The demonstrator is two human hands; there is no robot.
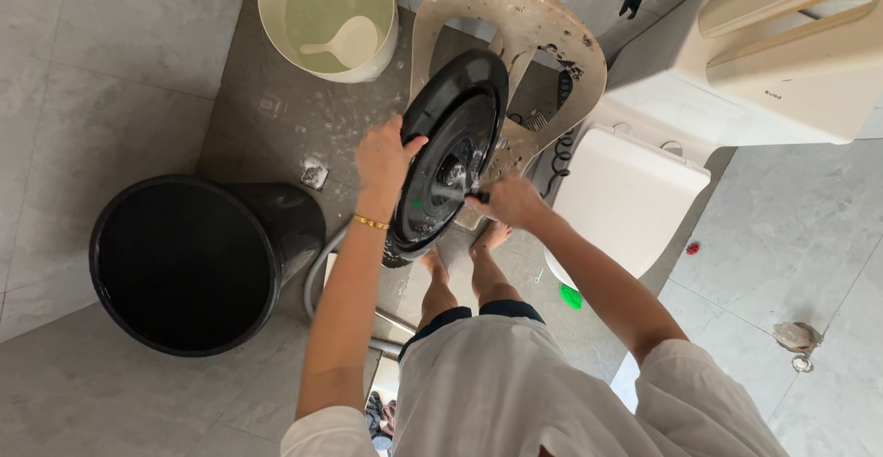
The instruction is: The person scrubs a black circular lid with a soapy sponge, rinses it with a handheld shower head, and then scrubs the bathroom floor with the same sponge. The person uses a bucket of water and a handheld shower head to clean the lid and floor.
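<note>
Centrally, a round black glossy pan lid [451,149] is held tilted on edge above the grey tiled floor [101,71]. Left hand [384,158] grips its rim, fingers curled over the edge; right hand [510,201] is closed against its wet face. Behind stands a stained beige plastic stool [538,25]; a cream bucket [326,16] and black bin [189,259] sit nearby.

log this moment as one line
left hand: grips rim of round black lid | right hand: at lid centre | lid: tilted, wet

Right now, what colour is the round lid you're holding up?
The lid is glossy black, seen best in the head view, gripped by the left hand.
</note>
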